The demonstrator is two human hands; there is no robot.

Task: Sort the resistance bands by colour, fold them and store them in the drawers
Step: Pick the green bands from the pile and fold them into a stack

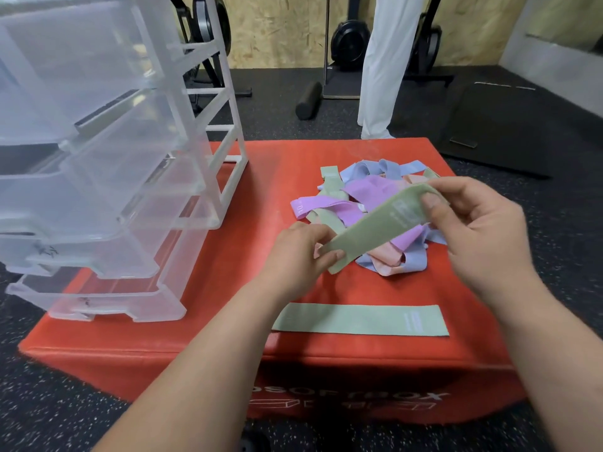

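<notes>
A green resistance band (375, 228) is stretched flat between my two hands above the red box. My left hand (297, 252) pinches its lower end and my right hand (473, 230) pinches its upper end. Behind it lies a tangled pile of bands (368, 190) in purple, blue, pink and green. A second green band (359, 319) lies flat near the box's front edge. The clear plastic drawer unit (107, 177) stands on the box at the left, its drawers pulled out in steps.
The red padded box (235, 278) sits on a black speckled floor. A black foam roller (308, 99), exercise machines and a person's white-trousered legs (385, 66) are behind it. A dark mat (502, 125) lies at the back right.
</notes>
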